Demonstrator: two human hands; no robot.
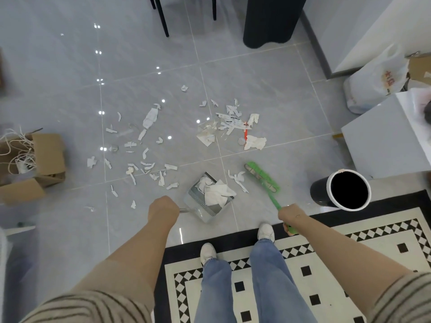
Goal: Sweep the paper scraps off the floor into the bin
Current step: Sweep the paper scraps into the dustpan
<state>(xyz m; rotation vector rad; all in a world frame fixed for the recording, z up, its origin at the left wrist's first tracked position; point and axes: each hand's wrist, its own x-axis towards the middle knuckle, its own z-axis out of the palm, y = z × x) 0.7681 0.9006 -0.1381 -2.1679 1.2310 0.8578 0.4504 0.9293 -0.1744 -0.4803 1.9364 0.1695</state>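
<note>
White paper scraps (149, 159) lie scattered over the grey tiled floor, with a second cluster (229, 123) farther right. My left hand (163, 207) grips the handle of a grey dustpan (198, 207) that holds crumpled white paper (215, 192). My right hand (290, 216) is closed around the green handle of a broom; its green head (262, 177) rests on the floor just right of the dustpan, next to a few scraps (239, 179). A round bin (333, 178) with a white rim and black inside stands to the right of the broom.
An open cardboard box (46, 157) with cords sits at the left. A white cabinet (384, 148) and a plastic bag (373, 85) are at the right. Black chair legs (163, 17) and a dark round base (268, 22) stand at the back. My feet are on a patterned rug (326, 252).
</note>
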